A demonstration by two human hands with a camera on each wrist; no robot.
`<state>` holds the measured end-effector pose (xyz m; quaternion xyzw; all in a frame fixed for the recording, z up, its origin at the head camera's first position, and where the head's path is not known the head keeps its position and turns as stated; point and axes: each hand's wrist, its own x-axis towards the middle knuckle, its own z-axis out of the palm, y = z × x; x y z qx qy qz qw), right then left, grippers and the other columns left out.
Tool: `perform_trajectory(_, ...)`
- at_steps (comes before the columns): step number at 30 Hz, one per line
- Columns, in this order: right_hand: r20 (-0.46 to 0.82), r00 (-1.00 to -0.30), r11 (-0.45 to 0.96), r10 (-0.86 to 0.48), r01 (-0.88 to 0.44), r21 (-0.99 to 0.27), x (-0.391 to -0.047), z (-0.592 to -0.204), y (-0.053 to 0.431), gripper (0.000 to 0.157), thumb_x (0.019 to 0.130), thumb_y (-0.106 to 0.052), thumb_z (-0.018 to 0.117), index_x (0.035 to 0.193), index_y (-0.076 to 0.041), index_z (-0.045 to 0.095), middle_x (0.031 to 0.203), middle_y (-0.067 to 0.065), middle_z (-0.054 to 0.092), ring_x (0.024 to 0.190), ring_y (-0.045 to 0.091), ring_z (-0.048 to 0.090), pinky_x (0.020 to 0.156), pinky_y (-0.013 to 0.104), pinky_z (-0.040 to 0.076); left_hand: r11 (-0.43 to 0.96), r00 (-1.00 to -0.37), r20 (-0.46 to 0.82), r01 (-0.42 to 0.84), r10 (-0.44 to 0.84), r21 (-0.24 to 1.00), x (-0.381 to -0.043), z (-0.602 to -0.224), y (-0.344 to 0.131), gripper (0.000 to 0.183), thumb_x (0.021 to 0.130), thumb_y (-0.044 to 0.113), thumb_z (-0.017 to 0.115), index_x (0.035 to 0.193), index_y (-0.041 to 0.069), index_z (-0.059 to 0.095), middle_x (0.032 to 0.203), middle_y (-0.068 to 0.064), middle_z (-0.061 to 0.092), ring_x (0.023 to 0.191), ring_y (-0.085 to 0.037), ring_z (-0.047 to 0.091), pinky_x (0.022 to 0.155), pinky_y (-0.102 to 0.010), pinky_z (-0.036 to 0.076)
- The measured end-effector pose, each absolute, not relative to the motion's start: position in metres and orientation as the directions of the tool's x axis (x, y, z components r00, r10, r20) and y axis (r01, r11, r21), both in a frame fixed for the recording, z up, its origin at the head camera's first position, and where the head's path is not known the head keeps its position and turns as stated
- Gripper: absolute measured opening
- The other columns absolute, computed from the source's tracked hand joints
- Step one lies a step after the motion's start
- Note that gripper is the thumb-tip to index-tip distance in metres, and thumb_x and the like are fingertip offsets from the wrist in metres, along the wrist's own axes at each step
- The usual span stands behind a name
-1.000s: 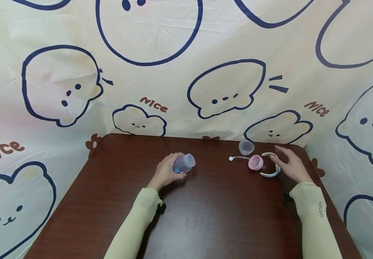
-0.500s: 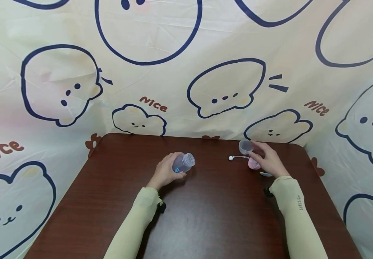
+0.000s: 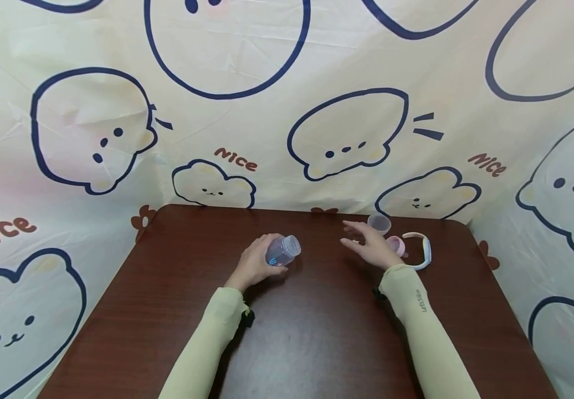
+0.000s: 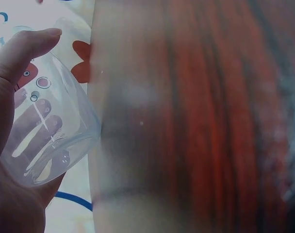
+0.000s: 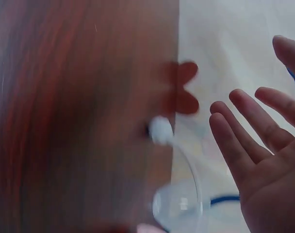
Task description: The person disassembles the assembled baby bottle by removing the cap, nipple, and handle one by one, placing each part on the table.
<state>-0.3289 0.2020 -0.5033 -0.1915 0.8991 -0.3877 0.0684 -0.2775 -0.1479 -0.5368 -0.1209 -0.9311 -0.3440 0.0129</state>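
My left hand (image 3: 254, 265) grips a clear baby bottle (image 3: 282, 252), tilted with its open threaded neck toward the right. In the left wrist view, curled fingers show through the bottle's clear wall and the thumb lies across its near side. My right hand (image 3: 375, 248) is over the table with fingers spread, holding nothing. Close by it are a pink bottle collar (image 3: 395, 245), partly covered by the hand, and a clear domed cap (image 3: 379, 224). The collar's straw with a white ball end (image 5: 160, 130) shows in the right wrist view.
A curved pale blue and cream bottle handle (image 3: 425, 252) lies right of the collar. The dark wood table (image 3: 307, 332) meets a cartoon-printed cloth (image 3: 267, 122) at its back and sides.
My right hand has moved left from the handle, past the cap and collar, leaving the handle uncovered. My left hand and the bottle stay in place.
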Motion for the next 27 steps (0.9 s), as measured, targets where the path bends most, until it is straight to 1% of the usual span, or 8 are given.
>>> perform_trajectory(3,0.0,-0.903,0.637,-0.43,-0.304,-0.708,-0.33,-0.508,0.185,0.066,0.099,-0.041,0.069,0.156,-0.017,0.046,0.147,0.011,0.059,0.136,0.032,0.056,0.113,0.055,0.043,0.727,-0.969,0.109,0.238,0.221,0.644,-0.277,-0.536,-0.148,0.083,0.072,0.035,0.095,0.143,0.027,0.052,0.133,-0.001,0.061,0.122,-0.026,0.056,0.103,-0.059,0.048)
perform_trajectory(8,-0.03,-0.878,0.633,-0.478,-0.321,-0.704,-0.327,-0.509,0.156,0.066,0.097,-0.035,0.072,0.155,-0.017,0.046,0.144,0.011,0.061,0.135,0.031,0.057,0.114,0.054,0.043,0.726,-0.97,0.105,0.233,0.217,0.647,-0.276,-0.536,-0.147,0.083,0.072,0.035,0.095,0.143,0.027,0.052,0.134,-0.001,0.061,0.123,-0.026,0.056,0.104,-0.058,0.048)
perform_trajectory(16,-0.05,-0.827,0.601,-0.56,-0.364,-0.712,-0.325,-0.51,0.121,0.074,0.092,-0.033,0.079,0.157,-0.019,0.044,0.144,0.006,0.061,0.131,0.026,0.06,0.109,0.048,0.049,0.726,-0.974,0.095,0.218,0.208,0.653,-0.272,-0.535,-0.146,0.084,0.073,0.034,0.095,0.144,0.027,0.051,0.133,-0.001,0.061,0.123,-0.027,0.056,0.103,-0.058,0.049)
perform_trajectory(22,-0.01,-0.8,0.551,-0.6,-0.404,-0.73,-0.327,-0.512,0.103,0.075,0.089,-0.029,0.083,0.154,-0.018,0.048,0.135,0.003,0.065,0.121,0.021,0.065,0.103,0.043,0.054,0.727,-0.969,0.112,0.239,0.219,0.644,-0.273,-0.534,-0.146,0.084,0.073,0.034,0.095,0.144,0.026,0.051,0.133,-0.002,0.061,0.122,-0.027,0.056,0.103,-0.058,0.048)
perform_trajectory(27,0.012,-0.786,0.521,-0.618,-0.421,-0.742,-0.327,-0.515,0.093,0.067,0.087,-0.029,0.085,0.147,-0.02,0.056,0.125,-0.001,0.068,0.109,0.015,0.067,0.095,0.036,0.057,0.728,-0.968,0.115,0.245,0.224,0.64,-0.273,-0.534,-0.146,0.083,0.073,0.034,0.095,0.143,0.027,0.051,0.132,-0.002,0.061,0.121,-0.027,0.057,0.103,-0.058,0.049)
